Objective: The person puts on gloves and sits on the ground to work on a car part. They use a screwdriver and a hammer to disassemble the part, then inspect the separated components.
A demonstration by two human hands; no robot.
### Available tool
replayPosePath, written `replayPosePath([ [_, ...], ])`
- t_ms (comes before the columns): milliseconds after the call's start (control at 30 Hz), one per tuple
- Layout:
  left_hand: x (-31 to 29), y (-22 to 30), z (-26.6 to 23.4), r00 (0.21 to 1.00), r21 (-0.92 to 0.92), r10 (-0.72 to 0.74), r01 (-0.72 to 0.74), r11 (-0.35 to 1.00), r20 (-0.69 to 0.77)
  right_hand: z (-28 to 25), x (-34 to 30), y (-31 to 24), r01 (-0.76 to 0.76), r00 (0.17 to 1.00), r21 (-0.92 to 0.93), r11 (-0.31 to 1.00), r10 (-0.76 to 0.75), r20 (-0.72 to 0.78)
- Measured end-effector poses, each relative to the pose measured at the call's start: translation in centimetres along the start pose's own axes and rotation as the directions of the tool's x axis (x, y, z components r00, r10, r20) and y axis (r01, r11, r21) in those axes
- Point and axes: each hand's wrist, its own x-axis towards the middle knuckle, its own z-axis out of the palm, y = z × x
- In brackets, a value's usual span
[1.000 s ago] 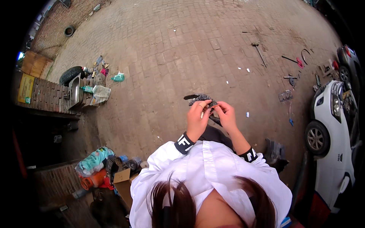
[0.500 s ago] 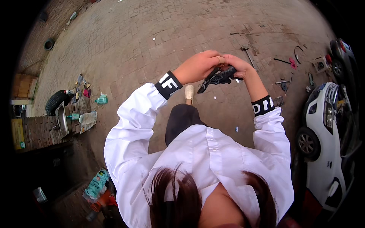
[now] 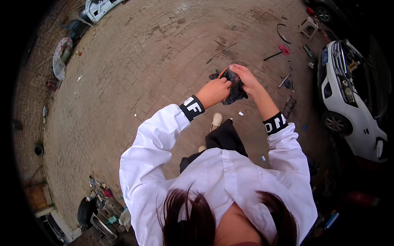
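A black glove with an orange cuff edge [image 3: 235,95] is bunched up between my hands, out in front of my chest. My left hand [image 3: 216,91] grips its near-left side with the fingers curled in. My right hand [image 3: 246,78] pinches the cuff at the upper right, thumb and fingers closed. Dark glove fingers poke out to the left beyond my hands. Whether one glove or a pair is bunched here I cannot tell.
A white car [image 3: 349,82] with its hood up stands at the right. Near it lie a pink-headed tool [image 3: 283,49], a wrench-like tool [image 3: 284,80] and a stool [image 3: 308,28]. A thin rod [image 3: 221,52] lies ahead on the paving. Clutter and a sink [image 3: 102,226] are at lower left.
My view has swung round to the left as I step. The car sits higher in view, and the clutter at left has dropped lower. The glove has been turned, showing its orange edge.
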Motion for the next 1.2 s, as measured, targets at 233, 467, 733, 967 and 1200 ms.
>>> replayPosePath([
  [233, 8.3, -18.9, 10.7, 0.887, -0.067, -0.413, 0.434, 0.899, 0.204, -4.9, 16.3, -7.2, 0.359, 0.932, -0.313, 0.879, -0.358, 0.063],
  [467, 18.6, -38.5, 11.2, 0.625, -0.885, -0.763, 0.246, 0.395, -0.167, -4.8, 30.9, -12.4, 0.438, 0.74, -0.819, 0.37, -0.666, 0.095],
  [733, 25.8, -54.9, 15.2, 0.438, -0.701, -0.881, -0.571, -0.427, 0.179, -8.1, 51.7, -18.9, 0.368, 0.542, -0.872, 0.322, -0.837, -0.08],
  [967, 35.6, -74.0, 18.9, 0.699, -0.15, -0.713, -0.711, -0.687, -0.049, -13.5, 68.9, -27.3, 0.357, 0.736, -0.601, 0.715, -0.611, -0.291],
  [1200, 46.1, -86.3, 21.0, 0.82, -0.555, -0.568, -0.442, -0.704, 0.068, -23.6, 81.6, -32.0, 0.4, 0.881, -0.202, 0.894, -0.436, -0.186],
])
